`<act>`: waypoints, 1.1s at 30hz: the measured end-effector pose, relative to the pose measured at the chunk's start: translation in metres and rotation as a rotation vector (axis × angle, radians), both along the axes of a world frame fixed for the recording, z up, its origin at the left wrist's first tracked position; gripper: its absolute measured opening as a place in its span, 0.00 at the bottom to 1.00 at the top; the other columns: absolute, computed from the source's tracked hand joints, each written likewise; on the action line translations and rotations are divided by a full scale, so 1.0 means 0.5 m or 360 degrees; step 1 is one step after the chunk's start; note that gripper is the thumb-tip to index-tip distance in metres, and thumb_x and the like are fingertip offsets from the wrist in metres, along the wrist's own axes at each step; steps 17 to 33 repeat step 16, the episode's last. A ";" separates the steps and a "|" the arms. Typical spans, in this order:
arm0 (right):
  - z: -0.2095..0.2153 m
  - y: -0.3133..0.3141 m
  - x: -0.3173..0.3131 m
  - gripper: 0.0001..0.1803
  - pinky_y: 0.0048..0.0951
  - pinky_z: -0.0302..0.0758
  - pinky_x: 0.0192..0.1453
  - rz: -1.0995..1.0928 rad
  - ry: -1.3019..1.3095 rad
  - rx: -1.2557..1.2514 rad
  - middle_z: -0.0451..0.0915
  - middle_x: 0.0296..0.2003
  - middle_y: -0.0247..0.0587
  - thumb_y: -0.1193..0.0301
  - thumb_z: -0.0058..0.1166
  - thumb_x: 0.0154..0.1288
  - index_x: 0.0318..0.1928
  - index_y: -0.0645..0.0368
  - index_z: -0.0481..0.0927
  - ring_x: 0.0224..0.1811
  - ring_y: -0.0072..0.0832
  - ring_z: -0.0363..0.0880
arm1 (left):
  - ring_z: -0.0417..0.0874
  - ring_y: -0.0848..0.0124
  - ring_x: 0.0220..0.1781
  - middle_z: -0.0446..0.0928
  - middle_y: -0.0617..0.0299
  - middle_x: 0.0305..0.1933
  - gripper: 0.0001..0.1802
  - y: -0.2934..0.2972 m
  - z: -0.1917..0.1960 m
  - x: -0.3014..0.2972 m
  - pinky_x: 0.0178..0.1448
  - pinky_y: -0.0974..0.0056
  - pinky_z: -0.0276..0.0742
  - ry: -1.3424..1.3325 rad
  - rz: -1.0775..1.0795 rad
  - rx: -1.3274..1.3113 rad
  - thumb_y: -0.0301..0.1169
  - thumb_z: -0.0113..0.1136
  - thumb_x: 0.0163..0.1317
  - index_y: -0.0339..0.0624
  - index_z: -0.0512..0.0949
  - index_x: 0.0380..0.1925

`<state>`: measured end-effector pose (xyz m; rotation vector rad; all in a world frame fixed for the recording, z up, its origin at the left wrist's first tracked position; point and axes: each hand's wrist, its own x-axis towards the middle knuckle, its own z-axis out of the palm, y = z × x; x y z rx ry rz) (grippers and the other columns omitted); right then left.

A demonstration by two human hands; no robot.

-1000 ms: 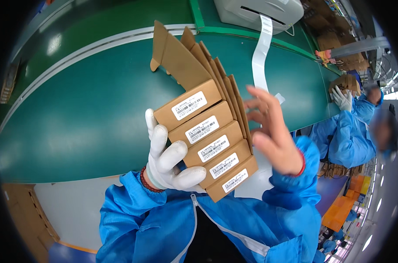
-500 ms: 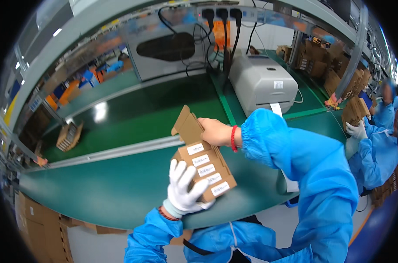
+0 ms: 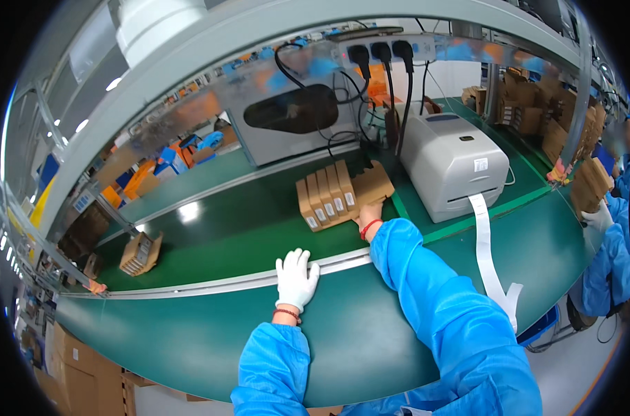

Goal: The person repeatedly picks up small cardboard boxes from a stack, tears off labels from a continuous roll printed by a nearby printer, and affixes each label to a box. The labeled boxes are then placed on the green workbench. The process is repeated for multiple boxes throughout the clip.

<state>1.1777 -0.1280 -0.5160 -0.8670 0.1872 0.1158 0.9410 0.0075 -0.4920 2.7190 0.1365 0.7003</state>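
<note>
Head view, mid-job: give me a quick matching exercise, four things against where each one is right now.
Things:
1. left hand
2. right hand
3. label printer
4. lone box bundle

Places:
A. far left on the dark green belt
B. on the row of labelled cardboard boxes
C. flat on the bench beside the metal rail
D. right of the box row, a white paper strip hanging from it

Pairs: 1-C, 2-B, 3-D, 4-A

Row of brown cartons (image 3: 334, 200) on the green belt (image 3: 225, 236)
Each bears a white label; another labelled carton bundle (image 3: 140, 254) lies far left; a white label strip (image 3: 487, 256) hangs right.
</note>
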 end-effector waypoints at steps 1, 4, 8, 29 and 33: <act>0.061 0.055 -0.101 0.16 0.37 0.73 0.50 0.0144 0.0254 -0.0179 0.75 0.48 0.42 0.75 0.47 0.61 0.51 0.58 0.69 0.51 0.40 0.73 | 0.67 0.55 0.61 0.71 0.51 0.55 0.21 0.038 -0.016 -0.046 0.67 0.44 0.53 0.0061 0.0086 0.0041 0.42 0.51 0.60 0.41 0.74 0.48; 0.137 -0.085 -0.119 0.15 0.31 0.73 0.46 0.0777 0.0162 -0.0777 0.74 0.42 0.37 0.74 0.47 0.60 0.49 0.57 0.71 0.45 0.30 0.74 | 0.69 0.53 0.59 0.72 0.50 0.54 0.19 -0.011 0.006 -0.022 0.66 0.47 0.57 0.0004 -0.0108 0.0044 0.40 0.52 0.60 0.41 0.74 0.48; 0.342 -0.249 -0.286 0.17 0.32 0.73 0.51 0.1013 -0.0682 -0.1220 0.74 0.44 0.38 0.73 0.50 0.62 0.52 0.62 0.70 0.46 0.30 0.75 | 0.65 0.49 0.63 0.67 0.45 0.59 0.25 -0.138 0.067 -0.036 0.69 0.44 0.50 0.0059 -0.0610 0.0088 0.41 0.52 0.60 0.38 0.70 0.53; 0.500 -0.564 -0.323 0.11 0.33 0.74 0.51 0.0795 -0.1296 -0.2576 0.81 0.37 0.46 0.71 0.54 0.62 0.44 0.60 0.78 0.42 0.33 0.81 | 0.65 0.50 0.64 0.66 0.47 0.61 0.27 -0.321 0.116 -0.121 0.71 0.43 0.47 0.0227 -0.1223 0.0110 0.45 0.52 0.58 0.43 0.71 0.55; 0.500 -0.564 -0.323 0.11 0.33 0.74 0.51 0.0795 -0.1296 -0.2576 0.81 0.37 0.46 0.71 0.54 0.62 0.44 0.60 0.78 0.42 0.33 0.81 | 0.65 0.50 0.64 0.66 0.47 0.61 0.27 -0.321 0.116 -0.121 0.71 0.43 0.47 0.0227 -0.1223 0.0110 0.45 0.52 0.58 0.43 0.71 0.55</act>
